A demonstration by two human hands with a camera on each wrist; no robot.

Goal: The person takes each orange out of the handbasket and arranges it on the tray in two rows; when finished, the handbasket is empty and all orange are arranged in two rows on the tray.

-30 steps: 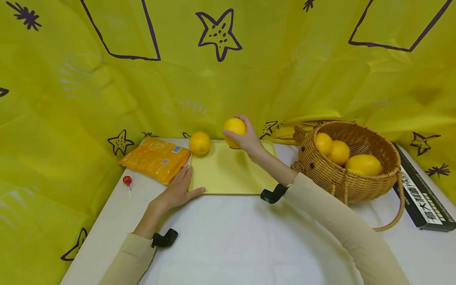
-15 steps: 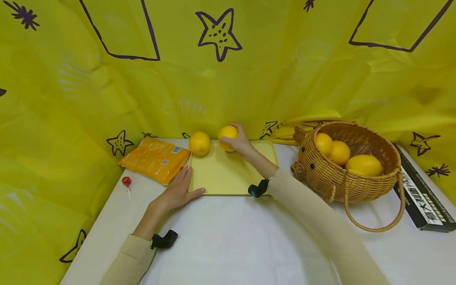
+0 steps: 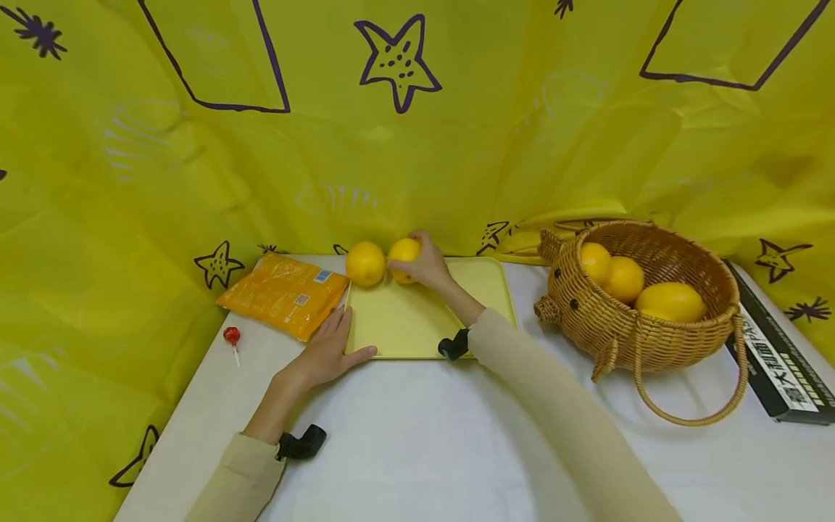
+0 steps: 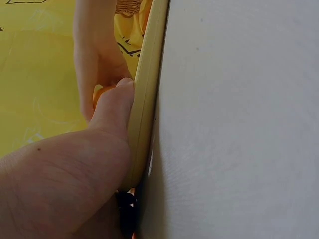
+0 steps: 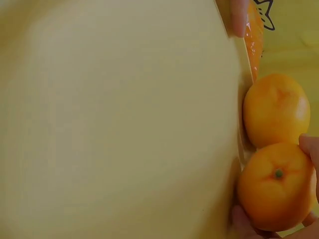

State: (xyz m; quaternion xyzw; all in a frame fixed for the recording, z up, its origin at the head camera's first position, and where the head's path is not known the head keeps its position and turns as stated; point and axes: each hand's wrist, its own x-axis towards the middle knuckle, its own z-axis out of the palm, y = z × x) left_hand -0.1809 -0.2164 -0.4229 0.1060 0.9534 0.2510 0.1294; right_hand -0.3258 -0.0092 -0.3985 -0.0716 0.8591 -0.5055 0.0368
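In the head view my right hand (image 3: 430, 265) grips an orange (image 3: 405, 259) at the back of the pale yellow tray (image 3: 417, 326). Its thumb and fingers curl round the fruit, whose stem end (image 5: 278, 174) faces the right wrist camera. Just left of it, in the tray's back left corner, sits a second orange (image 3: 366, 264); the two fruits meet in the right wrist view. My left hand (image 3: 322, 351) rests at the tray's front left corner with fingers extended along the left side and the thumb along the front edge (image 4: 147, 99).
An orange plastic packet (image 3: 287, 293) lies left of the tray, near a red lollipop (image 3: 231, 336). To the right stands a wicker basket (image 3: 672, 348) with several yellow fruits inside and a looped handle. Behind it is a black box (image 3: 789, 362). A yellow cloth (image 3: 457, 145) hangs along the back.
My right hand has moved left and down with the orange, from over the tray's middle to beside the other orange. My left hand stays at the tray corner.
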